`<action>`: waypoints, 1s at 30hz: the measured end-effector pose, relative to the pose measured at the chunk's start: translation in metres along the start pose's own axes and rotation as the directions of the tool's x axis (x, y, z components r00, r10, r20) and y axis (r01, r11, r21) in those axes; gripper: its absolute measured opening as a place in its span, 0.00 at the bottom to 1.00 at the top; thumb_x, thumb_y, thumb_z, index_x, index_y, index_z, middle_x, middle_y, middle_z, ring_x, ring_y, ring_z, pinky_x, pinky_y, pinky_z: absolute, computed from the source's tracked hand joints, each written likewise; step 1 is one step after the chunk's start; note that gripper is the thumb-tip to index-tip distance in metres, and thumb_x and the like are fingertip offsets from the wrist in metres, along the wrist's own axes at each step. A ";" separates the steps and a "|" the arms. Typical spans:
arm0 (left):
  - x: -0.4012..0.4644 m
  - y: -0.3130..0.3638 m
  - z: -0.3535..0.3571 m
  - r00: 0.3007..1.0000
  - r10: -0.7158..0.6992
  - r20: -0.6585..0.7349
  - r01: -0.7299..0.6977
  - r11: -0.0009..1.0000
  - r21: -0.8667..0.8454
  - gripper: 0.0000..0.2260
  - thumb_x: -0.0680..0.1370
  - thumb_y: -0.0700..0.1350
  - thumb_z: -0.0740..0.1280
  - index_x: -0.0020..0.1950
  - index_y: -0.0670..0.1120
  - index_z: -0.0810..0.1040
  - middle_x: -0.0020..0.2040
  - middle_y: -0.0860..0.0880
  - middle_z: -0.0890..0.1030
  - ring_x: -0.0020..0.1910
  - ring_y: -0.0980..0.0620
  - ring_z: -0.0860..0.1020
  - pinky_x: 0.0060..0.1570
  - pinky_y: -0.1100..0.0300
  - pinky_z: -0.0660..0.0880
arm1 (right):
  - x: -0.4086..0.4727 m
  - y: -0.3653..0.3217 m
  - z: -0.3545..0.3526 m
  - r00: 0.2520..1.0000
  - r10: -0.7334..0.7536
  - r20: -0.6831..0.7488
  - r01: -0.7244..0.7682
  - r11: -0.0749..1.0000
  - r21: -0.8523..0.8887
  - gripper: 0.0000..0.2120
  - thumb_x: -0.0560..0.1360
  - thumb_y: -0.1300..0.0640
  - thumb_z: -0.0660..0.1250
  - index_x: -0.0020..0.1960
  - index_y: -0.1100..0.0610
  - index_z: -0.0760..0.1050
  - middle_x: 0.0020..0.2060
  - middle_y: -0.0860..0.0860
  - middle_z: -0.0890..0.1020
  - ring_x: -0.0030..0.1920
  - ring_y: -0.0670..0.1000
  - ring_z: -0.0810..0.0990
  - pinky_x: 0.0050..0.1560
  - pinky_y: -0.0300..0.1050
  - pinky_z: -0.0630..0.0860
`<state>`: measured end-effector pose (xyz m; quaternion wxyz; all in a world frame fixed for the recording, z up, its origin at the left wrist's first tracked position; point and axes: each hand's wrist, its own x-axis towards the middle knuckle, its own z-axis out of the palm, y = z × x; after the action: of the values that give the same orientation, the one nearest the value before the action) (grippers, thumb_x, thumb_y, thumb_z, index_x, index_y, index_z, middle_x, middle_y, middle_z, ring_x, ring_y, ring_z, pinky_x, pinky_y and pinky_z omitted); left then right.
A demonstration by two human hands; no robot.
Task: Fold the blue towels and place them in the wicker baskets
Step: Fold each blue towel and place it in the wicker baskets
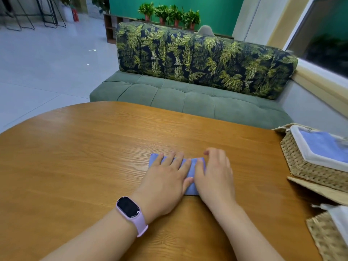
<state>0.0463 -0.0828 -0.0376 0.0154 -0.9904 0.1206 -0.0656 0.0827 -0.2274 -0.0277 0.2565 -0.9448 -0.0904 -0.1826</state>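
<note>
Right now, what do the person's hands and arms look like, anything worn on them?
Both forearms are bare, no sleeves or gloves showing. The left hand has a smartwatch on its wrist: a rounded dark screen on a pale lilac band. The right hand wears nothing.

This looks like a lounge or café-style seating area, perhaps in an office. A green tufted sofa (188, 98) with leaf-print cushions (203, 63) faces a wooden worktop (84, 157); potted plants (169, 15) line a shelf before a green wall (216, 8), and metal stools (28, 14) stand on pale tiled floor (47, 63).
</note>
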 end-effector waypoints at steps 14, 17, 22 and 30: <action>-0.002 -0.027 0.008 0.981 -0.180 0.073 0.186 0.772 -0.608 0.25 0.85 0.53 0.50 0.81 0.45 0.56 0.82 0.49 0.56 0.81 0.55 0.49 0.77 0.59 0.41 | 0.001 -0.003 0.009 0.857 -0.196 0.476 0.243 0.969 -0.038 0.20 0.85 0.47 0.47 0.70 0.53 0.68 0.66 0.50 0.75 0.69 0.50 0.69 0.76 0.49 0.55; -0.002 -0.027 0.006 0.979 -0.178 0.104 0.204 0.773 -0.601 0.26 0.85 0.54 0.49 0.81 0.45 0.55 0.82 0.49 0.55 0.81 0.54 0.48 0.78 0.57 0.41 | 0.001 -0.006 0.007 0.862 -0.176 0.476 0.231 0.971 -0.058 0.19 0.85 0.46 0.48 0.66 0.54 0.70 0.62 0.51 0.77 0.65 0.54 0.72 0.69 0.50 0.64; -0.018 -0.027 -0.006 0.905 -0.419 0.068 0.342 0.624 -0.703 0.23 0.82 0.53 0.63 0.73 0.43 0.69 0.72 0.45 0.73 0.72 0.46 0.69 0.70 0.57 0.64 | -0.008 -0.017 -0.007 0.858 -0.088 0.507 0.201 0.964 -0.172 0.20 0.85 0.44 0.48 0.64 0.55 0.71 0.62 0.54 0.77 0.65 0.56 0.72 0.66 0.50 0.64; -0.019 -0.018 -0.053 0.701 -0.450 0.553 0.656 0.102 -0.748 0.24 0.64 0.52 0.79 0.54 0.42 0.78 0.44 0.44 0.82 0.37 0.47 0.80 0.32 0.61 0.72 | -0.031 -0.021 -0.036 0.890 0.005 0.456 0.046 0.994 -0.100 0.15 0.77 0.43 0.58 0.51 0.53 0.76 0.49 0.51 0.82 0.53 0.56 0.77 0.52 0.50 0.70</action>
<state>0.0250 -0.0620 0.0133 -0.5517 -0.7894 -0.2480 0.1048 0.0381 -0.2305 -0.0011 0.1749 -0.9727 -0.1481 0.0367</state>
